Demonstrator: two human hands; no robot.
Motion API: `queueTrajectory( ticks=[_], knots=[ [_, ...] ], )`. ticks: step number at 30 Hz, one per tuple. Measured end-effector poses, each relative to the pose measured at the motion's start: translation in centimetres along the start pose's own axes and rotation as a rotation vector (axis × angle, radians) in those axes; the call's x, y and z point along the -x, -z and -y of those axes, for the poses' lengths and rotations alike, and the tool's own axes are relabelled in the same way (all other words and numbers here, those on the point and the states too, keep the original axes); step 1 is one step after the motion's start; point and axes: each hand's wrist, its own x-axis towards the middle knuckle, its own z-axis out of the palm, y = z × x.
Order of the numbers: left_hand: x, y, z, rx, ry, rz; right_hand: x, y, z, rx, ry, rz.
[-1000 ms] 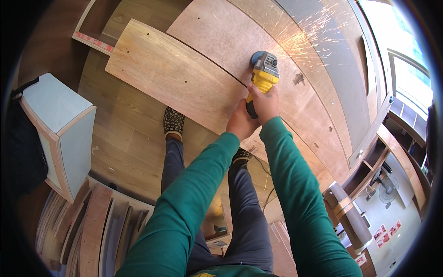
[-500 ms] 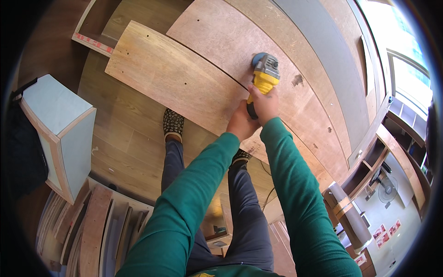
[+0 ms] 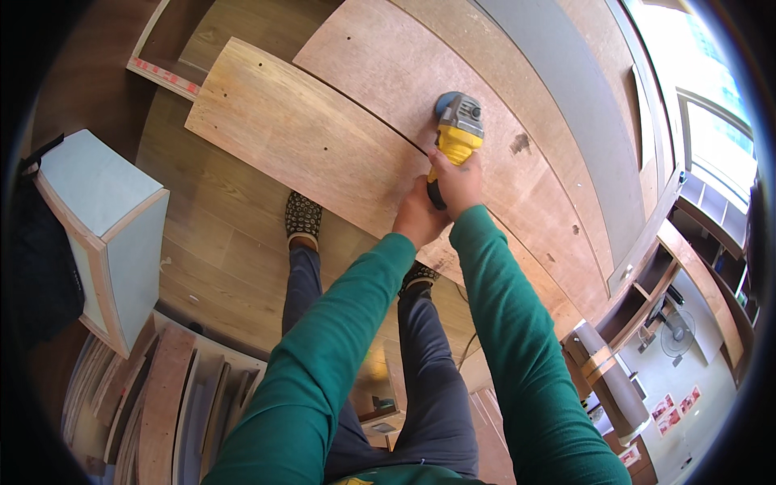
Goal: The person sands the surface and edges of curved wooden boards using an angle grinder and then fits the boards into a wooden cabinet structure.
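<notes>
Both hands grip a yellow and grey angle grinder (image 3: 457, 131) with a blue disc guard. My right hand (image 3: 459, 179) wraps the yellow body just behind the head. My left hand (image 3: 418, 217) holds the black rear handle below it. The grinder's disc sits on the seam between two plywood boards: a lighter board (image 3: 299, 137) on the left and a larger reddish board (image 3: 420, 73) on the right. No sparks show. My green sleeves run up from the lower edge, and my feet stand just below the lighter board.
A white box-like cabinet piece (image 3: 101, 234) stands at the left. Stacked board offcuts (image 3: 153, 404) lie at the lower left. A rolled brown sheet (image 3: 610, 380) and shelving (image 3: 687, 267) are at the right. A wood frame piece (image 3: 162, 73) lies at the top left.
Sparks flew from the grinder one second ago and have stopped. The grinder and both hands stay in almost the same place on the seam.
</notes>
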Motion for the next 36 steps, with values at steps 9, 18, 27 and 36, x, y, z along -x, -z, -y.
queueTrajectory(
  ticks=[9,18,27,36],
  knots=[
    [1.8,-1.9,-0.2,-0.048,-0.004,0.036,1.0,2.5,-2.7,-0.271,-0.042,0.029],
    [2.4,-1.4,-1.1,-0.092,0.001,0.080,2.9,4.2,-1.1,-0.276,-0.064,0.064],
    [1.1,-0.8,0.0,-0.056,-0.032,-0.005,1.7,1.9,-1.3,-0.172,-0.003,0.069],
    [0.4,0.7,-0.5,-0.053,-0.045,-0.038,1.6,0.8,0.9,-0.201,0.007,0.102]
  ],
)
